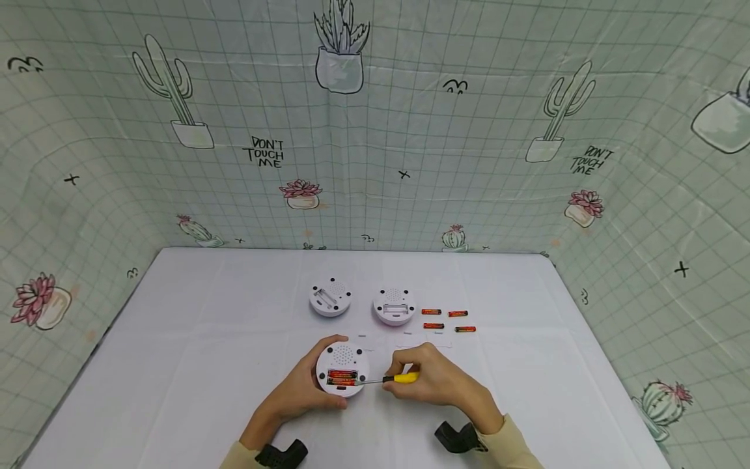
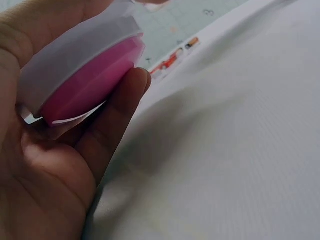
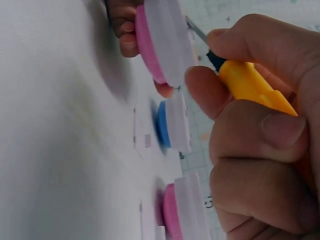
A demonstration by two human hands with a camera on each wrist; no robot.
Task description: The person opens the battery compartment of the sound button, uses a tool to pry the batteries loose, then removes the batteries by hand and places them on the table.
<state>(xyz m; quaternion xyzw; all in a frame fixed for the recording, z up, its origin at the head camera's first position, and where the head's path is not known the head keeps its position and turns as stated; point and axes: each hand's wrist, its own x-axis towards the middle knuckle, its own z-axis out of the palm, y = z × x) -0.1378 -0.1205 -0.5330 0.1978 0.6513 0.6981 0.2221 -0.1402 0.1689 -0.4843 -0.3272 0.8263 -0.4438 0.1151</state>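
Observation:
My left hand (image 1: 295,387) grips a round white device (image 1: 344,352) by its edge, thumb and fingers on opposite sides. Its back faces up, with speaker-like holes and several dark round feet. Two red-and-black batteries (image 1: 342,378) sit side by side in its compartment. A pink underside (image 2: 90,82) shows in the left wrist view. My right hand (image 1: 436,378) holds a screwdriver (image 3: 252,87) by its yellow and black handle. The metal shaft points left, its tip right at the compartment's right end, by the batteries.
Behind the hands lie two more round white devices (image 1: 330,306), (image 1: 394,316) with bare battery compartments. Several loose batteries (image 1: 433,326) lie right of them. Faint, pale rectangular pieces (image 1: 408,340) are on the white table (image 1: 205,358). A patterned curtain (image 1: 381,130) surrounds the table's back and sides.

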